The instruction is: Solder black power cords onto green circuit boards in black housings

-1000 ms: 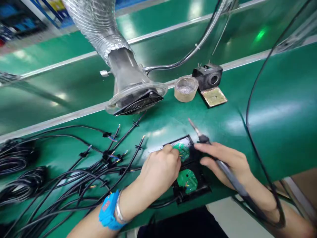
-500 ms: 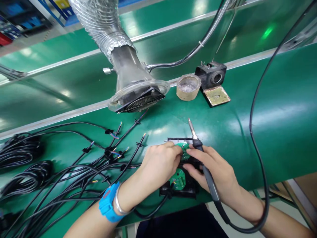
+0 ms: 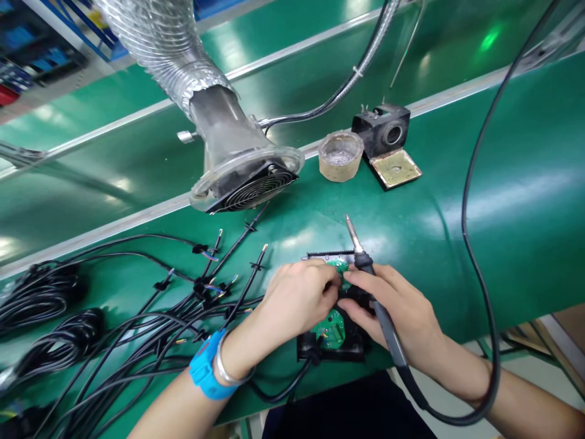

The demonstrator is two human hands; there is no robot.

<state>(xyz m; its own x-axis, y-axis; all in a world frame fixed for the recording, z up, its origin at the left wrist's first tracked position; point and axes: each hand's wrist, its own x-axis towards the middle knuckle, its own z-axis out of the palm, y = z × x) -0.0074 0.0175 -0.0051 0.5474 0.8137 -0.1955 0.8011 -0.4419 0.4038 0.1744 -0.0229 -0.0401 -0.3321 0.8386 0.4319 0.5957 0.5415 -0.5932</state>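
My left hand (image 3: 301,296) is closed, its fingertips bent down between two green circuit boards; whatever they pinch is hidden under the knuckles. The upper board (image 3: 339,264) shows only in part behind my fingers, in a black housing (image 3: 355,347). The lower board (image 3: 333,329) sits in the near part of that housing, where a thick black cable (image 3: 292,383) enters. My right hand (image 3: 404,308) keeps a soldering iron (image 3: 387,326) in its grip, tip pointing up and away from the boards. Its thumb and forefinger reach towards the left fingertips.
Black cables (image 3: 150,329) with stripped coloured ends cover the left of the green bench. A fume extractor hood (image 3: 247,164) hangs above. Behind stand a round solder pot (image 3: 340,158) and an iron stand (image 3: 384,131) with a sponge tray (image 3: 397,169). The iron's cord (image 3: 466,225) loops at right.
My left fingers have shifted slightly right and down, covering more of the upper board. The right hand still holds the soldering iron almost unmoved. The whole view has shifted a little.
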